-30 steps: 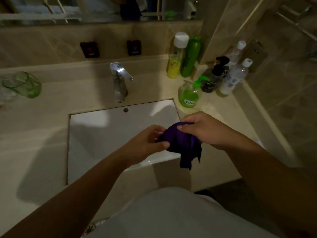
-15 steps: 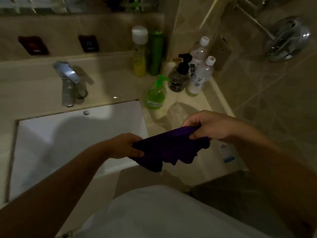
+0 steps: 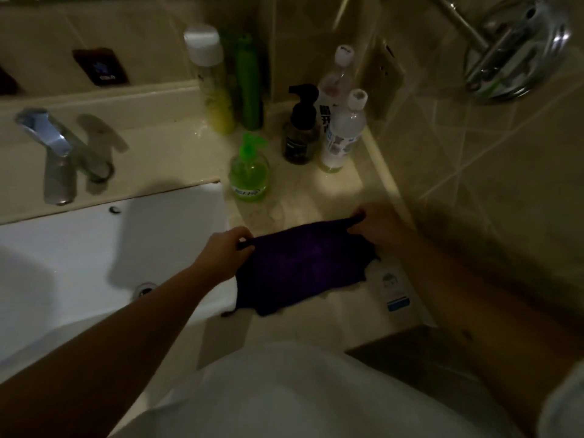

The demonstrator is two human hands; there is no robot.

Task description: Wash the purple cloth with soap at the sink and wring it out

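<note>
the person's left hand [image 3: 226, 252] and right hand [image 3: 377, 222] each pinch a top corner of the purple cloth [image 3: 300, 267], every grip closed on fabric, so the cloth hangs spread flat, probably to open it out. it sits over the surface just right of the white sink [image 3: 94, 248], near the front edge. the green soap pump bottle [image 3: 249, 173] stands behind it at the sink's back right corner, within reach. the tap [image 3: 58, 156] shows no water.
</note>
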